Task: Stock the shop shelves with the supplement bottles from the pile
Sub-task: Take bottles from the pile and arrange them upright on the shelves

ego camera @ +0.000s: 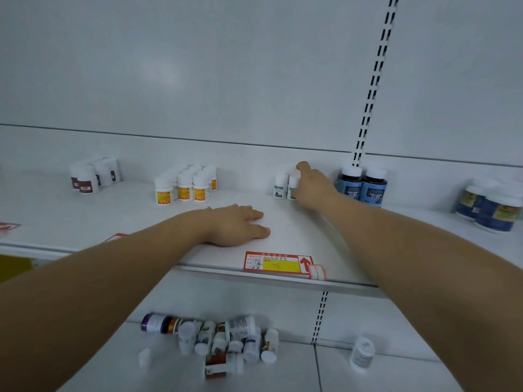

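Observation:
My right hand (pixel 312 185) grips a small white bottle with a green label (pixel 293 188) standing on the upper shelf (pixel 297 236), beside another of the same kind (pixel 280 185). My left hand (pixel 240 224) rests flat on that shelf with fingers straight, holding nothing. On the lower shelf lies the pile of mixed supplement bottles (pixel 220 339), most on their sides, with one white bottle (pixel 362 353) apart to the right.
The upper shelf also carries groups of maroon-label bottles (pixel 90 176), orange-label bottles (pixel 186 185), two dark blue bottles (pixel 360 183) right of my hand, and larger blue bottles (pixel 489 206) at far right. A red and yellow price tag (pixel 280 264) lies at the shelf's front edge.

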The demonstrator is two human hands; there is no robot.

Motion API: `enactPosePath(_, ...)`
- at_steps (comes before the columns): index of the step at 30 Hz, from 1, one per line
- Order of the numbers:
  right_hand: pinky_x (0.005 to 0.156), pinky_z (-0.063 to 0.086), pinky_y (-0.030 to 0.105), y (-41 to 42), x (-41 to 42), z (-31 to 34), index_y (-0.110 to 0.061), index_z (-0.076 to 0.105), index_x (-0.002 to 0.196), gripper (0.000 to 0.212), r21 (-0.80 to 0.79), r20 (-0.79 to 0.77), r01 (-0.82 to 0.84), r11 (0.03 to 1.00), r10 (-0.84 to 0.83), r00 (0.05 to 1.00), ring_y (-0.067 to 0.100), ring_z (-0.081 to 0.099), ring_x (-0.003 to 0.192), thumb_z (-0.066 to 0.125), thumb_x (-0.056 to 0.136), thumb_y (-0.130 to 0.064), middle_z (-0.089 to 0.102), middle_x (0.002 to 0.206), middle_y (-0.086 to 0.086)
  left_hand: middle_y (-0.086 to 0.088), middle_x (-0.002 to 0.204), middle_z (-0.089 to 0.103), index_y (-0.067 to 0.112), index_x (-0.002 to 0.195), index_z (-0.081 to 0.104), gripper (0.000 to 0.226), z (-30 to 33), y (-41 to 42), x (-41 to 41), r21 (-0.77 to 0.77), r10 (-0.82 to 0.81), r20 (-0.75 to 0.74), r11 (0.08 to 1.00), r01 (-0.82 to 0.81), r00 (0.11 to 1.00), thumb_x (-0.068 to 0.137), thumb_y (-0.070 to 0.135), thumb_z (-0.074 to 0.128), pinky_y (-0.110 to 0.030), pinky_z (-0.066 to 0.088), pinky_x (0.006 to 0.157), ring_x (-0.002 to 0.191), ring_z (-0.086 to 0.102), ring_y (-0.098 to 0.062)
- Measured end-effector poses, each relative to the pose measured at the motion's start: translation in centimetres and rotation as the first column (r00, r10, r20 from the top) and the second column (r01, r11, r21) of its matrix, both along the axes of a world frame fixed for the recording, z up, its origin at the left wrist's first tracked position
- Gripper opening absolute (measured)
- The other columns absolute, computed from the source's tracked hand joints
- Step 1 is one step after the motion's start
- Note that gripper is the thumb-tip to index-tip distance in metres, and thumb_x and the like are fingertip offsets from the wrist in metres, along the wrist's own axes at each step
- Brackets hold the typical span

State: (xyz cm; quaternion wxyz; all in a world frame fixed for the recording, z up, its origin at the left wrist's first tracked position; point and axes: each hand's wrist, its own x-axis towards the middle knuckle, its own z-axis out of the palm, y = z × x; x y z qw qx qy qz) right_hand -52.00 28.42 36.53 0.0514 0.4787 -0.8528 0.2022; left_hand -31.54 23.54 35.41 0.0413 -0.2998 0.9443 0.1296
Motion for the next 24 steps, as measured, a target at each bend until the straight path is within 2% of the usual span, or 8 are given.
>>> enactPosePath(4,0.084,0.038,0.031,1.8,2.5,1.3,-0.016,0.033,0.142,0.055,-0.019,-0.044,-0.053,0.998,0.052,0.998,0.031,0.049,0.116,0.054,0.094,-0.033,0.040,0.135,0.014,0.007,0.156,0.021,0.036,0.146,0.026,0.068,1.6,0.3,1.3,0.074,0.048,-0.086,0.996,-0.041,0.995,0.087,0.066,0.042,-0.034,0.015,0.114,0.142,0.022,-0.018)
enactPosePath(7,0.091,0.037,0.031,3.5,6.0,1.9,-0.018,0.036,0.142,0.055,0.026,-0.063,-0.103,0.994,0.105,0.992,0.028,0.045,0.124,0.050,0.095,-0.042,0.040,0.141,0.011,0.008,0.155,0.023,0.034,0.146,0.029,0.068,2.5,1.0,3.7,0.040,0.036,-0.123,0.999,-0.031,0.992,0.087,0.065,0.043,-0.032,0.017,0.113,0.141,0.024,-0.017)
enactPosePath(10,0.100,0.035,0.034,4.7,10.5,1.9,-0.021,0.038,0.142,0.056,0.058,-0.046,-0.128,0.990,0.130,0.990,0.026,0.041,0.129,0.048,0.094,-0.049,0.041,0.144,0.008,0.009,0.155,0.025,0.036,0.145,0.029,0.068,2.3,1.9,8.0,0.001,0.020,-0.115,1.000,-0.020,0.993,0.085,0.065,0.046,-0.031,0.022,0.112,0.139,0.029,-0.016)
enactPosePath(14,0.101,0.033,0.033,6.1,17.6,1.3,-0.024,0.041,0.141,0.056,0.012,-0.015,-0.200,0.980,0.200,0.980,0.022,0.039,0.132,0.048,0.093,-0.052,0.041,0.146,0.003,0.009,0.153,0.027,0.035,0.145,0.029,0.067,1.2,4.4,16.0,0.009,-0.022,-0.163,1.000,0.024,0.986,0.086,0.057,0.052,-0.027,0.023,0.109,0.138,0.030,-0.012)
enactPosePath(20,0.108,0.029,0.030,8.4,27.2,-1.3,-0.025,0.041,0.142,0.056,-0.023,-0.056,-0.333,0.943,0.332,0.942,0.019,0.036,0.134,0.050,0.092,-0.051,0.040,0.148,0.000,0.012,0.153,0.026,0.036,0.144,0.029,0.064,-4.1,6.9,25.4,0.060,-0.008,-0.131,0.998,0.016,0.991,0.087,0.052,0.055,-0.023,0.022,0.107,0.137,0.028,-0.011)
enactPosePath(24,0.109,0.028,0.030,10.6,30.4,-5.6,-0.024,0.041,0.142,0.055,0.036,-0.041,-0.389,0.921,0.390,0.920,0.019,0.036,0.134,0.051,0.094,-0.047,0.041,0.147,0.000,0.006,0.149,0.033,0.031,0.142,0.035,0.064,-10.2,6.5,27.5,0.187,0.044,-0.094,0.982,-0.026,0.995,0.085,0.049,0.060,-0.026,0.027,0.108,0.132,0.037,-0.014)
